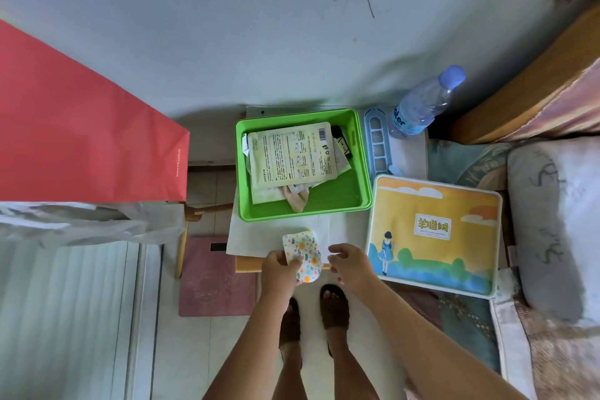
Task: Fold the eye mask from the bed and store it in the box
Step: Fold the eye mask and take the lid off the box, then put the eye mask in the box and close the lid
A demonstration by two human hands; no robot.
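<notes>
I have the folded eye mask (304, 255) pinched in my left hand (280, 273) just short of the green box (363, 172), my right hand (349, 265) loosely open beside it to steady the fold.

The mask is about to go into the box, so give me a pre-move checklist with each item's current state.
1. Eye mask folded: ok, it looks doubled into a compact shape.
2. Grip: ok, left hand pinches its left edge; right hand sits at its right side, contact cannot tell.
3. Green box open and reachable: ok, no lid, directly beyond the hands.
4. Free room inside: ok, sachet packets fill the far and left part, the near right floor is bare.
5. Path clear: ok, only white paper lies between mask and box.
6. Water bottle out of the way: ok, it stands to the right of the box.
</notes>
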